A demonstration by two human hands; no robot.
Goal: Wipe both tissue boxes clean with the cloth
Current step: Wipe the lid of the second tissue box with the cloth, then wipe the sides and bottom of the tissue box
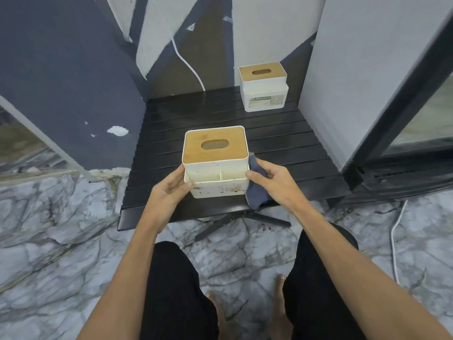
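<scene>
Head view: near front edge of black slatted tabletop [282,143], left hand [169,190] gripping speckled white bamboo-lidded tissue box [215,163] — right hand [272,180] pressing grey cloth [257,195], probably against its side. Next: firm strokes across stained front.

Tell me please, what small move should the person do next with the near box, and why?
Probably bring the grey cloth, held in the right hand, across the front of the near tissue box. Brown spots show on that front wall, and the left hand grips the box's left side.

white tissue box [215,165], grey-blue cloth [257,192]
</scene>
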